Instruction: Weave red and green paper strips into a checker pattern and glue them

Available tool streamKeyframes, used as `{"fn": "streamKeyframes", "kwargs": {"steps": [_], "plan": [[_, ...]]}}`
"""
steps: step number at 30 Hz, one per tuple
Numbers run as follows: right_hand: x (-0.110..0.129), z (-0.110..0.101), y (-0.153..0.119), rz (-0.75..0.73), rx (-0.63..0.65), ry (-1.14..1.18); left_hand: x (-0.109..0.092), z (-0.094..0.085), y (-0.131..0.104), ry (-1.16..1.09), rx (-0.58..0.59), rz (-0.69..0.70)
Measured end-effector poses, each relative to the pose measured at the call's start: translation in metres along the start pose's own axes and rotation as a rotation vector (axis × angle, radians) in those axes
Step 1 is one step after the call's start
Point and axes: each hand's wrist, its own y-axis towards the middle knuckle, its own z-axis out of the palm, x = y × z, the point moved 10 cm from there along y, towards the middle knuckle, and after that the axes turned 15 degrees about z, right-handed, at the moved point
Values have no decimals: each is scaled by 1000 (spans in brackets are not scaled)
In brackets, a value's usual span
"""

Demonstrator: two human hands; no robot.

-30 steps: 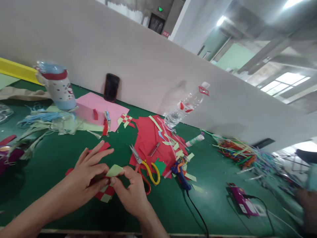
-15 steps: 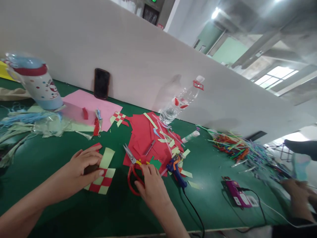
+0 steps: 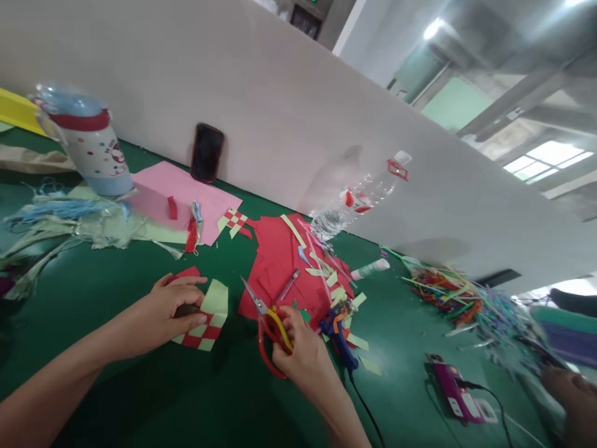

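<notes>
Your left hand (image 3: pixel 175 308) pinched red-and-pale-green checkered paper weave (image 3: pixel 208 331) between thumb and fingers; weave jutted past fingertips on side facing your right hand (image 3: pixel 298 342). Right hand gripped scissors (image 3: pixel 262 307) by red-and-yellow handles, blades pointing away and leftward, over edge of red paper sheets (image 3: pixel 268 258). Weave lay left of scissors, apart. Glue gun (image 3: pixel 341 342) sat on worktop (image 3: pixel 219 404), right of right hand.

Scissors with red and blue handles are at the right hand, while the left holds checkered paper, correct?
Not blue: the head view shows scissors with red and yellow handles at the right hand, while the left hand holds checkered paper.
</notes>
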Motion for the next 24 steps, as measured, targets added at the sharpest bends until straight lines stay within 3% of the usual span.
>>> {"fn": "streamKeyframes", "kwargs": {"steps": [5, 13, 24], "plan": [[-16, -21, -5, -43, -16, 153, 9, 11, -1, -118, 78, -90], [18, -25, -28, -214, 138, 3, 3, 9, 2, -176, 62, -82], [44, -21, -30, -264, 233, -71, 1, 6, 2, -154, 35, -88]]}}
